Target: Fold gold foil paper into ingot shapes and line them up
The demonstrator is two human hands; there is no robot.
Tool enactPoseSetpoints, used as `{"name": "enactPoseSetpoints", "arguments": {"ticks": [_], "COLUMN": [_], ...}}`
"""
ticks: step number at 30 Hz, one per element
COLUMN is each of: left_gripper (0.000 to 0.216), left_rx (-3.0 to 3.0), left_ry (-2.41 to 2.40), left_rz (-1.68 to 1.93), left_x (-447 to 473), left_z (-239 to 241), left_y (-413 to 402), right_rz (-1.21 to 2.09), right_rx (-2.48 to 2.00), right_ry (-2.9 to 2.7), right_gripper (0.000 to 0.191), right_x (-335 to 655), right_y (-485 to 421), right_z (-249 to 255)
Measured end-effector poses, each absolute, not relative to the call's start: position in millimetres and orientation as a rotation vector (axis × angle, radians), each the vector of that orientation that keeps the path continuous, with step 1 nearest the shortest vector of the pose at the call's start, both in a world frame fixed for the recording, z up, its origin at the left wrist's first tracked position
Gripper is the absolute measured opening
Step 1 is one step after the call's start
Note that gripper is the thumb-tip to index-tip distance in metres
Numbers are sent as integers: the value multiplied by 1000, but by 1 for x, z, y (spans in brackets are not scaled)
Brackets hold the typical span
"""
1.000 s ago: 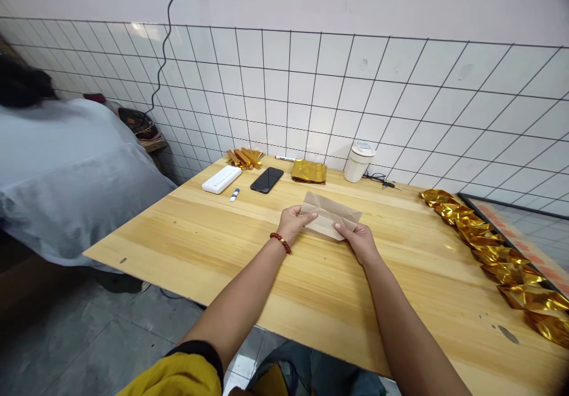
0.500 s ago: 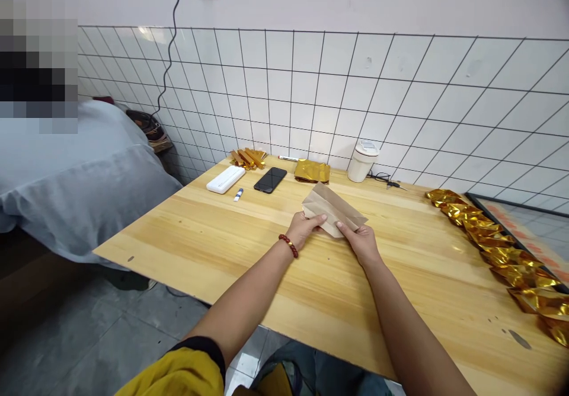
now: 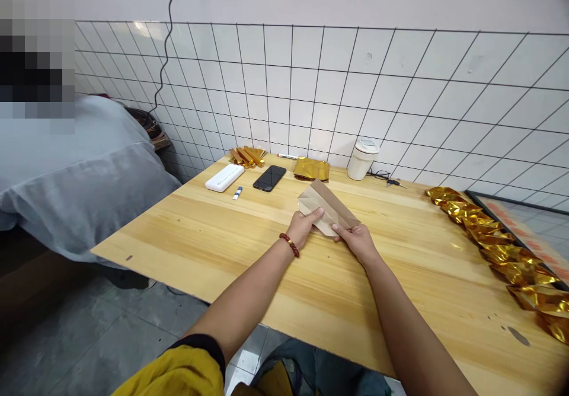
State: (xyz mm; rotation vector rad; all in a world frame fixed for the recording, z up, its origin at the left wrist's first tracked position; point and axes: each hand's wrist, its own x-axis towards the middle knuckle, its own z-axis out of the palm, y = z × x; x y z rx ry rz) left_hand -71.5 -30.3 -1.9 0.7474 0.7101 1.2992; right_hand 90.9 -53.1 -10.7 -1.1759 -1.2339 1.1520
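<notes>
Head view: both hands hold a flat kraft paper bag (image 3: 328, 205) over the middle of the wooden table (image 3: 213, 236). The left hand (image 3: 303, 228), with a red bead bracelet (image 3: 290, 245) at its wrist, is closed on the bag's near left edge, thumb on top and the other fingers tucked beneath. The right hand (image 3: 355, 240) pinches the near right corner between thumb and forefinger. The bag slants away from the fingers toward the tiled wall, its far end raised; whether its near edge touches the table cannot be told. Beyond it lie a gold foil pouch (image 3: 312, 169), a black phone (image 3: 269, 178), a white power bank (image 3: 224, 177) and a white cup (image 3: 363, 160). A row of gold pouches (image 3: 493, 248) runs along the right edge.
</notes>
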Motion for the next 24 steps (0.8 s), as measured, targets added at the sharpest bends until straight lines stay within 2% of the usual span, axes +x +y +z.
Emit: {"name": "enactPoseSetpoints", "arguments": {"ticks": [4, 13, 24], "left_gripper": [50, 26, 42], "left_rx": [617, 400, 538], "left_ry": [735, 668, 618], "left_rz": [1323, 1406, 1246], "left_x": [-76, -82, -82], "left_z": [-1, 4, 1], "left_y": [-25, -16, -21], "right_rz": [1162, 1189, 1139], "right_rx": [-1185, -1220, -1211], "right_ry": [-1250, -1245, -1237], "right_gripper": [47, 52, 51], "right_x": [92, 90, 92], "right_y": [-53, -52, -52], "right_z": [-11, -9, -10]}}
